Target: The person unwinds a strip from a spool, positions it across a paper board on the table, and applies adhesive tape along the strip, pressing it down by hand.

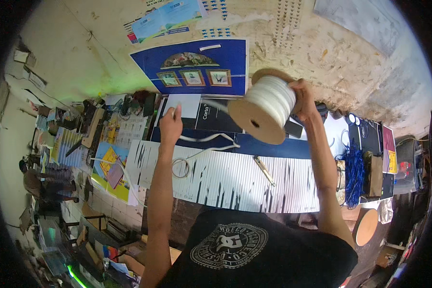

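R hand: fingers hooked round the far flange of the spool, at its R edge; some tips hidden behind cardboard, so can't tell their exact spread. L hand: fingers curled tight, thumb up; looks like they're pinching the white cord, tho strand's blurred & contact pt not clear.

Spool's immed. L of my R fingers & well apart from my L ones, off to their R. R hand's def. nearer (touching). Its axle runs slantwise: near flange, w/ hole, faces me & a bit L; far flange tips up twd R fingertips. Cord bridges the gap btwn spool & L fingers, approx. sideways.

Slack cord loops just below L fingers, w/ a small coil on the striped sheets. Slim tool lies below spool, btwn my forearms. Blue cord bundle: below R fingers, farther R.
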Tool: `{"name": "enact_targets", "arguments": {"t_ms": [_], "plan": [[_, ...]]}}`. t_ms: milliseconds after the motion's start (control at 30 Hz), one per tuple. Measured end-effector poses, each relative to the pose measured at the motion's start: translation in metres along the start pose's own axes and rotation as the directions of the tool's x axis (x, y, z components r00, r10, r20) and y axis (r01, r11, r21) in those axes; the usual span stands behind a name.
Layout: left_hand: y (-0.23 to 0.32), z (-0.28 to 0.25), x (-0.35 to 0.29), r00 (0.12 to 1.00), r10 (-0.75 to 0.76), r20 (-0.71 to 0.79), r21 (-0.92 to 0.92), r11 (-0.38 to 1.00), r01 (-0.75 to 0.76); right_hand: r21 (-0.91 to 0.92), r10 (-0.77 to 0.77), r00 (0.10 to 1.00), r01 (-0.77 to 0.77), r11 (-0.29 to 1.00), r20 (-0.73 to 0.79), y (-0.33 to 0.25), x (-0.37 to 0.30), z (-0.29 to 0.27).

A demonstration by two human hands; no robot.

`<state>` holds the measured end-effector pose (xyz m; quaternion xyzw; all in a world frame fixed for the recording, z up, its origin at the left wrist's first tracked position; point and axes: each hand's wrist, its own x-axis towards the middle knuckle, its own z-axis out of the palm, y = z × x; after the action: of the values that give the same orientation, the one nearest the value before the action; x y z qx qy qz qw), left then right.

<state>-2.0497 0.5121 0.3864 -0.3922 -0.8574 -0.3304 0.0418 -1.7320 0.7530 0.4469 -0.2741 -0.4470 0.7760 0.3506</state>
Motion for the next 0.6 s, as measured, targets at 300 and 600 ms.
{"name": "enact_targets", "arguments": {"t_ms": [300, 600], "plan": [[0.133, 0.035, -0.048, 0.656, 0.562, 0.504, -0.853, 0.204, 0.48, 0.149, -0.544, 0.759, 0.621, 0.769, -0.358, 0.01, 0.025, 0.106], [-0.014, -0.056, 0.033, 0.988, -0.101, 0.121, -0.446, 0.883, 0.145, -0.697, -0.079, 0.951, 0.274, 0.663, 0.298, -0.019, 0.039, 0.039]]}}
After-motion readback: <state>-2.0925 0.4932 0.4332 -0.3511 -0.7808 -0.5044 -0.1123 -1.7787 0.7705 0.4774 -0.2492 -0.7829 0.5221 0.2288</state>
